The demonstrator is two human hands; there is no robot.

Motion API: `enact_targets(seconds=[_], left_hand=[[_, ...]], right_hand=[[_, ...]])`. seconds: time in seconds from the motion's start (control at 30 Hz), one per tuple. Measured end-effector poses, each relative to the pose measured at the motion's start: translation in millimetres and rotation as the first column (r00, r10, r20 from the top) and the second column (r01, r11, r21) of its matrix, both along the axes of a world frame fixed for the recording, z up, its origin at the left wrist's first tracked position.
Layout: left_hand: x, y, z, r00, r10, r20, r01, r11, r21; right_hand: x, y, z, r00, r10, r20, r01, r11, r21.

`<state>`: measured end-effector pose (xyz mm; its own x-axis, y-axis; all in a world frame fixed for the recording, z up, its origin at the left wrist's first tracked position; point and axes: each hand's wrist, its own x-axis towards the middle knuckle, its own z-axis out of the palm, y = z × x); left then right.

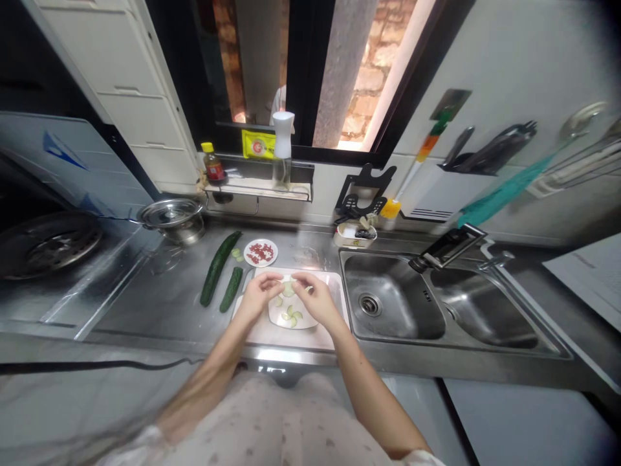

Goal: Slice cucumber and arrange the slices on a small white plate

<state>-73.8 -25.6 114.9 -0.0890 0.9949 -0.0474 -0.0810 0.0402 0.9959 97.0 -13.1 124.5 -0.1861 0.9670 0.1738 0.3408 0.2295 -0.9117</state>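
Over a white plate point(276, 319) on the cutting board point(323, 339), both my hands meet with bent fingers. My left hand point(262, 294) and my right hand point(314, 299) pinch at a pale green cucumber slice point(288, 288) between their fingertips; the exact grip is partly hidden. Several more cucumber slices point(291, 315) lie on the plate below, a few overlapping near its front rim. Left of the board rest a long whole cucumber point(219, 268) and a shorter cucumber piece point(231, 289). A few cut slices point(237, 255) sit beside them.
A small white plate of chopped red pieces point(261, 252) stands behind the board. To the right is a double steel sink point(394, 294) with a black faucet point(446, 249). A lidded steel pot point(173, 219) is at the back left; a shelf point(259, 188) holds a spray bottle point(282, 149).
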Motion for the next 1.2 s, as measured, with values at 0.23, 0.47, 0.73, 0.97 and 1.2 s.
enact_targets(seconds=[0.23, 0.47, 0.73, 0.97, 1.2], left_hand=[[2, -4, 0.4, 0.998, -0.051, 0.028, 0.052, 0.999, -0.017], [5, -5, 3.7, 0.994, -0.063, 0.090, 0.067, 0.997, -0.038], [9, -4, -12.0, 0.978, -0.017, 0.207, 0.066, 0.971, -0.232], [23, -16, -17.0, 0.635, -0.110, 0.764, 0.562, 0.745, -0.360], [23, -13, -12.7, 0.508, -0.078, 0.858, 0.557, 0.789, -0.258]], right_hand=[[-8, 0, 1.1, 0.997, 0.076, -0.004, -0.076, 0.997, -0.030], [-8, -1, 2.2, 0.998, 0.041, -0.052, -0.045, 0.995, -0.094], [-6, -1, 12.4, 0.994, 0.020, -0.106, -0.028, 0.997, -0.072], [-6, -1, 16.1, 0.991, 0.027, -0.133, -0.042, 0.994, -0.106], [-6, -2, 18.7, 0.990, 0.062, -0.124, -0.073, 0.994, -0.086]])
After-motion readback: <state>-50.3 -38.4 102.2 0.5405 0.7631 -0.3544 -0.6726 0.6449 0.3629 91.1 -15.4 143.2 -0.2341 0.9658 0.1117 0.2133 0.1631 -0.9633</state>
